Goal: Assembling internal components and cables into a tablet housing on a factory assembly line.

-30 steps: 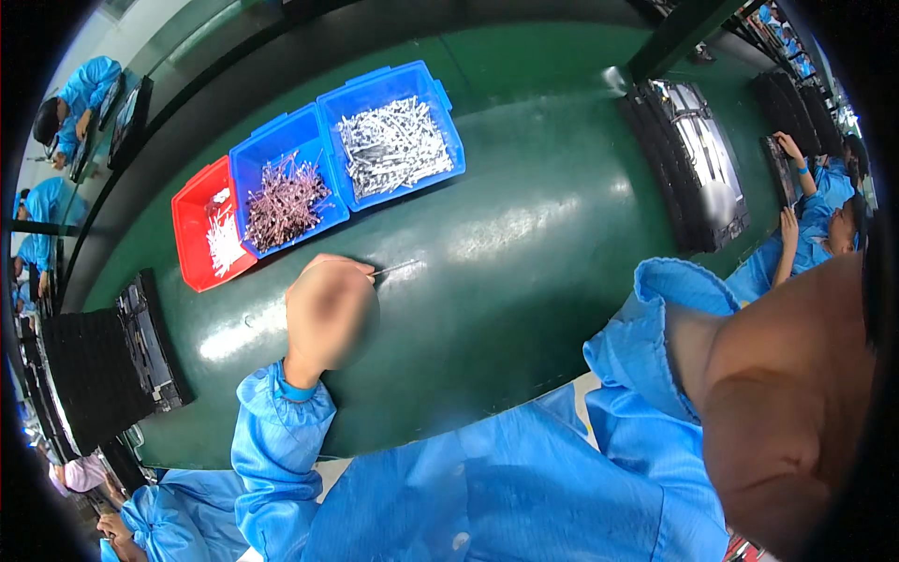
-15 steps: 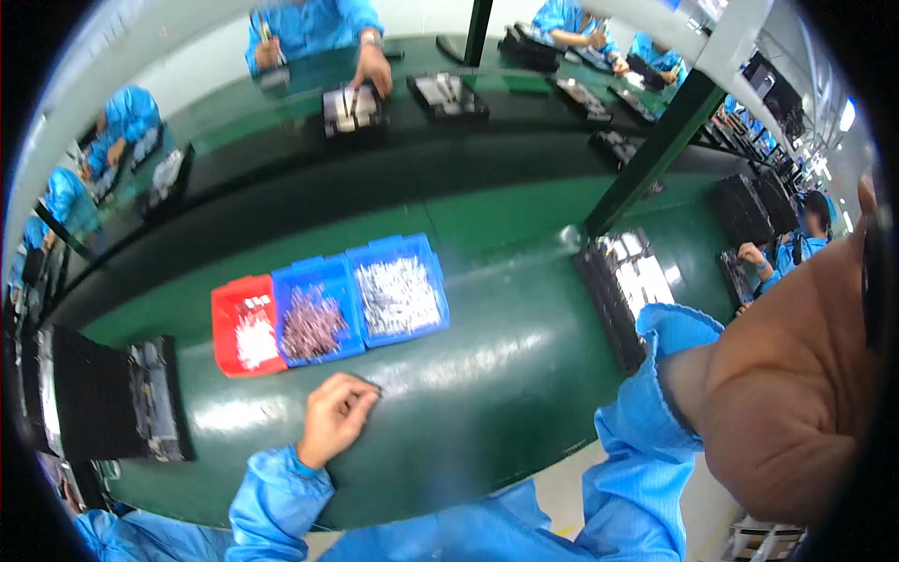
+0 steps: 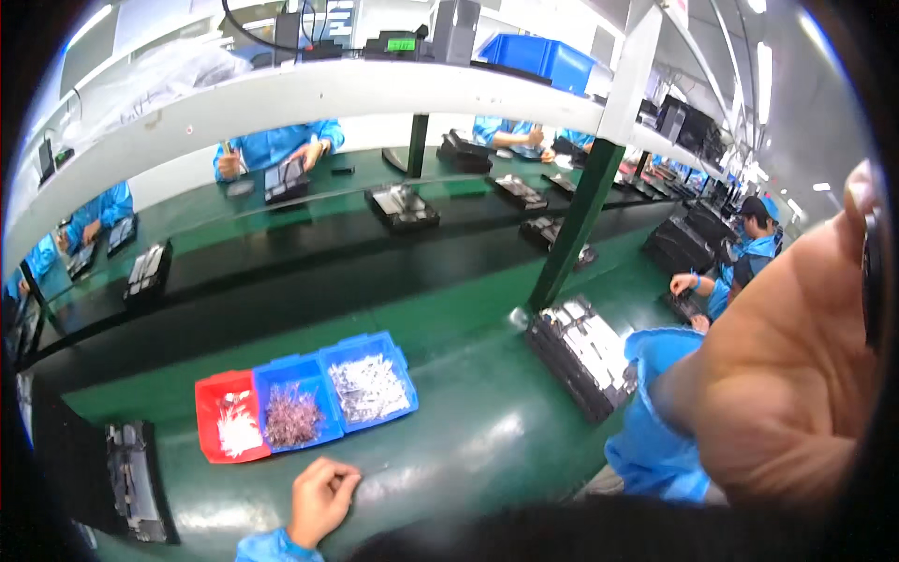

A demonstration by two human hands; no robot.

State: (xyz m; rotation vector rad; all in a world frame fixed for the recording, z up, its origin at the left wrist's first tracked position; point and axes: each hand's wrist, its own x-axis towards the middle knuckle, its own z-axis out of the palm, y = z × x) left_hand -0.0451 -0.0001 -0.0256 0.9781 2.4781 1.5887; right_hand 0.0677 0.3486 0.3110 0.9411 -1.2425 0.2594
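My left hand (image 3: 323,496) rests on the green table just in front of the bins. Its thumb and fingertips are pinched together, and whatever they may hold is too small to make out. My right hand (image 3: 785,379) is raised very large and close at the right edge, its fingers mostly cut off or out of sight. Nearest the left hand stand a red bin (image 3: 213,450) of small white pieces and a blue bin (image 3: 330,429) of reddish-brown pieces. Joined on the right is another blue bin (image 3: 409,401) with small silvery-white pieces.
A stack of black trays (image 3: 571,365) with pale parts stands at right; another black tray (image 3: 139,482) lies far left. A black conveyor belt (image 3: 309,272) crosses behind the bins. A green post (image 3: 579,225) holds up a white shelf (image 3: 309,98). Co-workers in blue sit beyond.
The view has tilted up, so the bins and my left hand sit lower in it and the shelf shows. Across the table, a co-worker has lifted a tray from the belt. My right hand remains raised.
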